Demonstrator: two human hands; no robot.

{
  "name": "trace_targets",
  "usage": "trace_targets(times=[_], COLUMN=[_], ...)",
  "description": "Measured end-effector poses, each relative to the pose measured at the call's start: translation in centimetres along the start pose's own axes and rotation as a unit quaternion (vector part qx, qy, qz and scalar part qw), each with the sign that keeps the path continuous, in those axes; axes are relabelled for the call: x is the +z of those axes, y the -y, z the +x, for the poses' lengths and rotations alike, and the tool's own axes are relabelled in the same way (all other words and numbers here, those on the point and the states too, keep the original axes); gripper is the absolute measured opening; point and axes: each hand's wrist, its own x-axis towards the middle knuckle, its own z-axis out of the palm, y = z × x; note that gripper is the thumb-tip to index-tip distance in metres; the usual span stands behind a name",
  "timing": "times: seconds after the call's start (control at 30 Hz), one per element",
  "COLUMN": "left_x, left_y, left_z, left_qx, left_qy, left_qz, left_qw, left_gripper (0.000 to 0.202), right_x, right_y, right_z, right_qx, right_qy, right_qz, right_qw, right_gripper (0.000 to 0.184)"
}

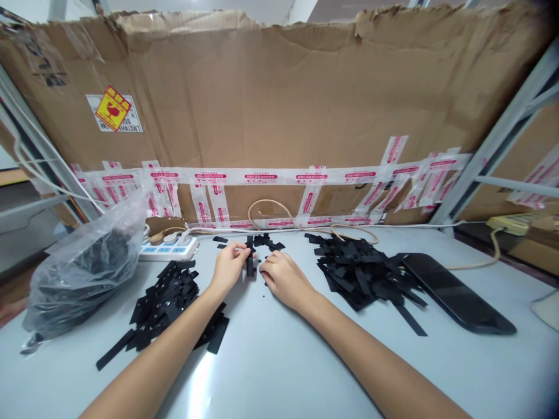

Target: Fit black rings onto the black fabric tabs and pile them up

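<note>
1. Slumping near the table's left edge, we have one clear plastic bag of dark pieces; no counting those through the film.
2. Next along, toward the back edge, one white power strip; its plugs crowd together, so no firm number.
3. Now the left heap of black strips, one heap, too tangled to count, running toward the near edge; many pieces show silvery dots. They look fitted with fasteners, I'd judge.
4. Mid-table, two hands! The left hand pinches exactly one black strip between thumb and fingers, its far end pointing at the back edge. That one looks unfinished, in my judgement.
5. Behind it, one small cluster of short black pieces, overlapping, near the back edge.
6. The right hand is curled low, fingertips at the tabletop among several tiny dark dots; whether it grips one, I cannot tell.
7. Over toward the right edge, one more heap of strips, uncountable. Plenty looks left, though which heap is finished can't be confirmed.
8. Finally, one black smartphone, beside that heap.
</note>
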Motion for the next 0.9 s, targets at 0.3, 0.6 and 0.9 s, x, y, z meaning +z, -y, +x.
trace_targets(times=[0.3,0.6,0.9], left_x=[0.8,1.8,2.3], left_y=[-1.8,-1.9,-1.5], left_z=[-1.4,-2.5,-2.8], left_qx=[-0.096,-0.142,-0.12], left_qy=[0.037,0.119,0.143], left_qz=[-0.127,-0.226,-0.243], left_qw=[0.987,0.956,0.952], left_gripper=[0.017,0.021,0.018], right_x=[-0.3,-1.1,-1.1], right_y=[-0.7,-1.8,-1.2], right_z=[0.0,-0.3,-0.4], right_qx=[0.1,0.267,0.274], right_qy=[-0.057,-0.095,-0.086], right_qz=[0.227,0.652,0.706], right_qw=[0.967,0.704,0.648], right_gripper=[0.017,0.02,0.023])
